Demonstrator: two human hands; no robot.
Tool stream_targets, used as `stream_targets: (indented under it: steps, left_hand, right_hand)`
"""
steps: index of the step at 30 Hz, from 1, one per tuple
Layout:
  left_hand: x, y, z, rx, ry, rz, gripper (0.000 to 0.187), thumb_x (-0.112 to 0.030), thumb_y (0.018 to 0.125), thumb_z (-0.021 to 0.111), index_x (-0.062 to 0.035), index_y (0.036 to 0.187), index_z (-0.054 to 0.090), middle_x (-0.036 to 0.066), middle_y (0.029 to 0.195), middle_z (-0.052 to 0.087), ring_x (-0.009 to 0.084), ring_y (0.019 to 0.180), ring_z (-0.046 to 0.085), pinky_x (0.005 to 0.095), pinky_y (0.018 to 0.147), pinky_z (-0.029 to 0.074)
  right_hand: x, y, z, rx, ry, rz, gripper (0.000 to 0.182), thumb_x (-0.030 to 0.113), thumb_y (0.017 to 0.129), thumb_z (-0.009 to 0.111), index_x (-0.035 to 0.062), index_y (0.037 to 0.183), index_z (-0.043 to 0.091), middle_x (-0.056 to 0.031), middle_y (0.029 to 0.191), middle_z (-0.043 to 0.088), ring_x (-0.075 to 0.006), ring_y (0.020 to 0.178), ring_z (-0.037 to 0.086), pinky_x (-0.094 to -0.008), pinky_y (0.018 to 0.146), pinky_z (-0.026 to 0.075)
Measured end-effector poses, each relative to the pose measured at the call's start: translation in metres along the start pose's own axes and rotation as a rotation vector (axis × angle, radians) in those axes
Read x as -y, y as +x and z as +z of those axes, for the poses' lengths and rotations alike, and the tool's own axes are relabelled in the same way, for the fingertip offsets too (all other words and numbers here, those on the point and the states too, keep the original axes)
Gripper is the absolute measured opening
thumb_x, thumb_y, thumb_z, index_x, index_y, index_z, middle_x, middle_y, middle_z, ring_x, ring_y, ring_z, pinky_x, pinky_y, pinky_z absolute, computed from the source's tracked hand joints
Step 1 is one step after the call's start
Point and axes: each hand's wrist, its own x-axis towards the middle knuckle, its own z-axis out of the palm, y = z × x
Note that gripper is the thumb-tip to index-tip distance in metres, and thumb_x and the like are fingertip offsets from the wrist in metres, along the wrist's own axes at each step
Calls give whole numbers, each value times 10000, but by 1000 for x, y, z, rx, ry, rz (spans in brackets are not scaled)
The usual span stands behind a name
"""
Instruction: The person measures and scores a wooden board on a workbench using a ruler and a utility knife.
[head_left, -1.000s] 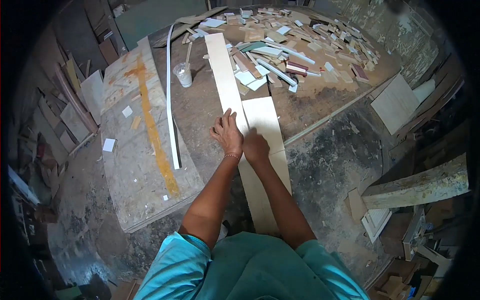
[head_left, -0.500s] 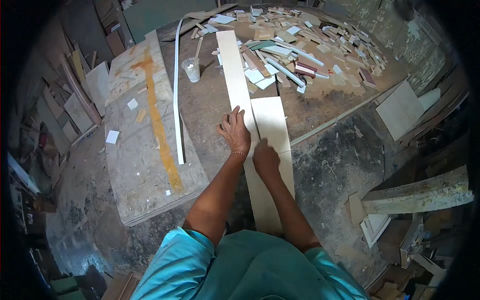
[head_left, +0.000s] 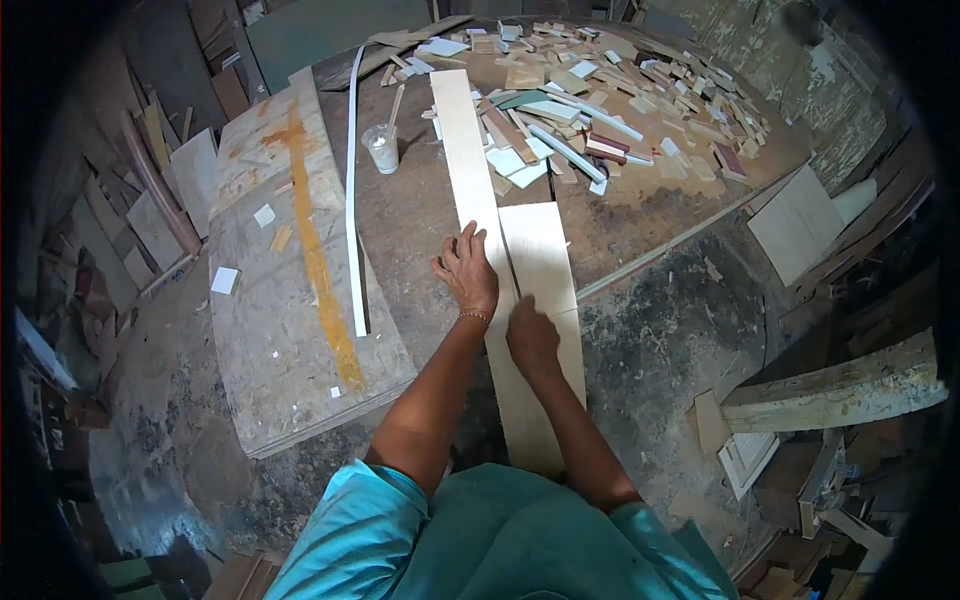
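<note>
Left hand (head_left: 468, 272) spread flat on long pale laminate strip (head_left: 462, 150); right hand (head_left: 531, 336) curled, pressing shorter laminate sheet (head_left: 540, 260) alongside. Beyond the hands, clear plastic cup (head_left: 381, 149) holding whitish contents. No legible writing.

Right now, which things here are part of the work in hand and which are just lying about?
In hand:
- long pale board, left hand pressed flat on it
- shorter pale board alongside, right hand on it

Lying about:
- plastic cup
- white strip
- offcut pile
- paint-streaked panel
- leaning square panel
</note>
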Motion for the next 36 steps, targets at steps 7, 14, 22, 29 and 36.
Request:
stream_targets:
  steps: [7, 14, 22, 29, 36]
  left_hand:
    - [-1, 1, -1, -5, -34, -15, 435, 59, 716, 466, -143, 1102, 469, -15, 1268, 363, 303, 1181, 295, 561, 960, 130]
    - [-3, 2, -2, 8, 42, 6, 378, 18, 758, 437, -139, 1101, 468, -3, 1269, 367, 295, 1185, 291, 556, 960, 135]
    - [-3, 1, 0, -44, -26, -7, 375, 25, 755, 438, -138, 1091, 471, -2, 1262, 374, 294, 1177, 304, 549, 962, 138]
    - [-1, 2, 2, -25, 33, 2, 374, 16, 755, 450, -134, 1097, 467, -14, 1258, 379, 294, 1183, 302, 543, 969, 135]
    - [-2, 3, 3, -43, 9, -7, 311, -42, 799, 408, -122, 1091, 478, 4, 1253, 390, 307, 1184, 296, 537, 970, 131]
  right_hand:
    - [9, 49, 9, -34, 102, 12, 253, 185, 840, 377, -32, 951, 446, -233, 764, 589, -373, 717, 596, -463, 623, 470]
    - [2, 0, -2, 31, 57, 65, 237, 183, 835, 371, -28, 913, 447, -237, 769, 585, -379, 731, 593, -474, 641, 466]
    - [19, 54, -1, -24, 170, -9, 241, 190, 854, 331, -29, 909, 417, -264, 760, 575, -414, 721, 575, -486, 656, 452]
    - [-7, -7, -2, 15, 10, 16, 189, 125, 812, 404, -34, 904, 449, -233, 711, 587, -367, 673, 602, -441, 585, 483]
    - [-5, 9, 2, -41, 70, 22, 157, 90, 807, 389, -37, 884, 442, -238, 703, 585, -374, 671, 600, -450, 585, 480]
